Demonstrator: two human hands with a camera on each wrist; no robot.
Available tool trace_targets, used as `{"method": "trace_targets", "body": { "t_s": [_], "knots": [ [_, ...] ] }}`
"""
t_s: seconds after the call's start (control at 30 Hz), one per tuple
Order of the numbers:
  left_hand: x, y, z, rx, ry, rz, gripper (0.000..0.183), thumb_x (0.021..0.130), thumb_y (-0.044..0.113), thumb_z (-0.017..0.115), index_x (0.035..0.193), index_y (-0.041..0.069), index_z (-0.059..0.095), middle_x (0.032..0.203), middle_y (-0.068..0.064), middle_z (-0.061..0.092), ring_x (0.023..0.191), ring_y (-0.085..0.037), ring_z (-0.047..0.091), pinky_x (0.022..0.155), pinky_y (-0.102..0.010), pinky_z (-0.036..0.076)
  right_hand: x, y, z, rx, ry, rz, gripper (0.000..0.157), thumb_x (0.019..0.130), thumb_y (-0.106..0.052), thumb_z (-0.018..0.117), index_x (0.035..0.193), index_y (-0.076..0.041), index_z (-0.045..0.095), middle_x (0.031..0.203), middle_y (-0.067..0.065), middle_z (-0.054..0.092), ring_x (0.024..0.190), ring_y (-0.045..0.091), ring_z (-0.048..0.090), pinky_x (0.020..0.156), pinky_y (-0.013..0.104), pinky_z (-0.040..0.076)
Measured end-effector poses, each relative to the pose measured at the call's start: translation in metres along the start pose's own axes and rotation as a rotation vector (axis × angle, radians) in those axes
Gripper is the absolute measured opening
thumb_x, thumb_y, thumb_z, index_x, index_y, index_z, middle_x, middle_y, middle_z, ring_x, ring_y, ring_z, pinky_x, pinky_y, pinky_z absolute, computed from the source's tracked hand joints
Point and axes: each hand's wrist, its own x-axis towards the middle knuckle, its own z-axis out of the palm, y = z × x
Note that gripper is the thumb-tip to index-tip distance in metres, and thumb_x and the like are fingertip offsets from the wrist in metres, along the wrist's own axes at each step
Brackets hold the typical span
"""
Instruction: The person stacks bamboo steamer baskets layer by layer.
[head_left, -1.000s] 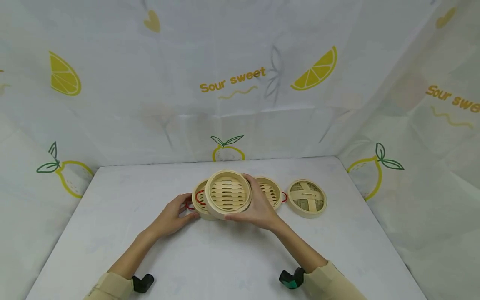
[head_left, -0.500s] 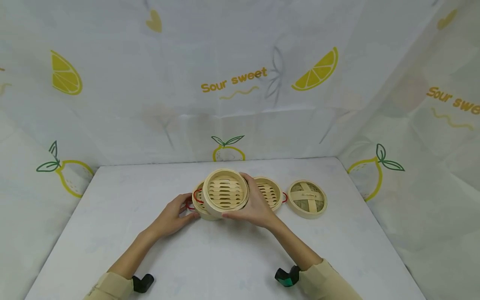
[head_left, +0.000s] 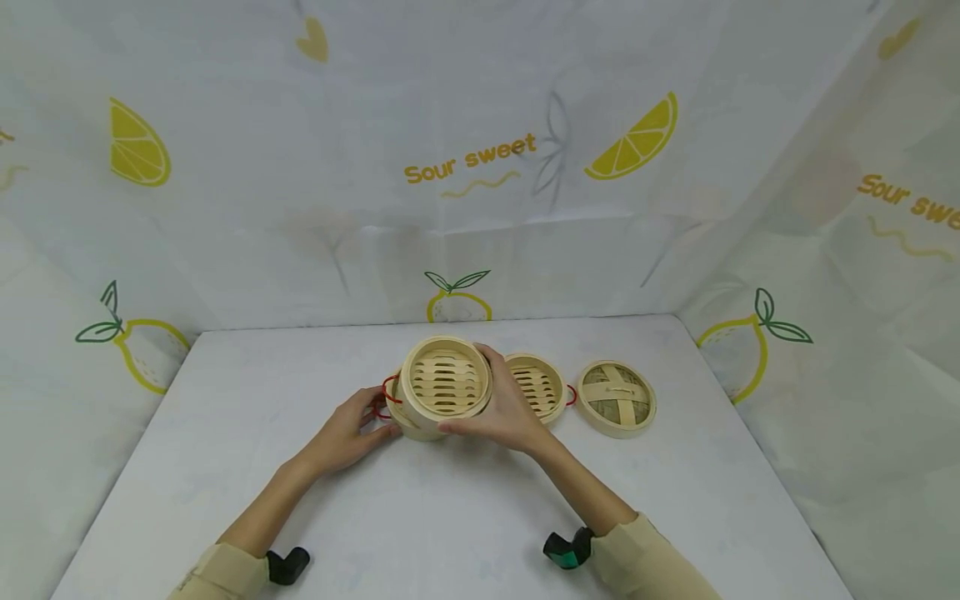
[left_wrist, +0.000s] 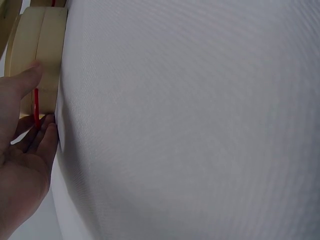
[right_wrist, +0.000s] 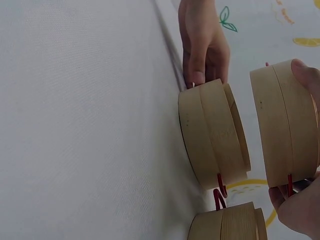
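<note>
A round bamboo steamer basket (head_left: 446, 379) with a slatted base and red handles is in my right hand (head_left: 513, 417). The thumb lies along its near side and the fingers round its far right side. It hangs just above a second bamboo steamer basket (right_wrist: 212, 135) on the table, with a gap between the two in the right wrist view. My left hand (head_left: 348, 429) holds that lower basket by its left side. In the left wrist view, the thumb presses the wall (left_wrist: 42, 45) and the fingers lie by a red handle (left_wrist: 36, 107).
A third steamer basket (head_left: 536, 387) sits on the white table (head_left: 465, 525), right of the lower one and partly behind my right hand. Farther right lies a woven bamboo lid (head_left: 617, 400). A printed white cloth (head_left: 345, 250) hangs behind the table.
My right hand has carried its basket slightly left, covering more of the lower basket. My left hand stays where it was. The third basket and the lid have not moved.
</note>
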Motion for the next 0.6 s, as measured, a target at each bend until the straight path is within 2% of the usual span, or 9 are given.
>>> {"method": "trace_targets", "body": {
  "t_s": [0.2, 0.6],
  "knots": [
    [-0.0005, 0.0013, -0.0003, -0.006, -0.010, -0.023, 0.066, 0.100, 0.021, 0.081, 0.153, -0.004, 0.051, 0.147, -0.022, 0.063, 0.140, -0.042, 0.062, 0.116, -0.053, 0.056, 0.0035, 0.0006, 0.0031, -0.016, -0.005, 0.005, 0.127, 0.063, -0.033, 0.107, 0.165, -0.014, 0.034, 0.161, 0.008, 0.051, 0.151, 0.027, 0.049, 0.132, 0.053, 0.039],
    [-0.0010, 0.0017, -0.0008, 0.007, -0.008, -0.017, 0.066, 0.101, 0.021, 0.080, 0.153, -0.004, 0.050, 0.146, -0.022, 0.064, 0.140, -0.042, 0.062, 0.116, -0.053, 0.056, 0.0100, 0.0056, 0.0077, -0.012, -0.010, 0.020, 0.124, 0.065, -0.031, 0.106, 0.165, -0.015, 0.035, 0.159, 0.007, 0.052, 0.149, 0.026, 0.051, 0.130, 0.052, 0.041]
  ]
}}
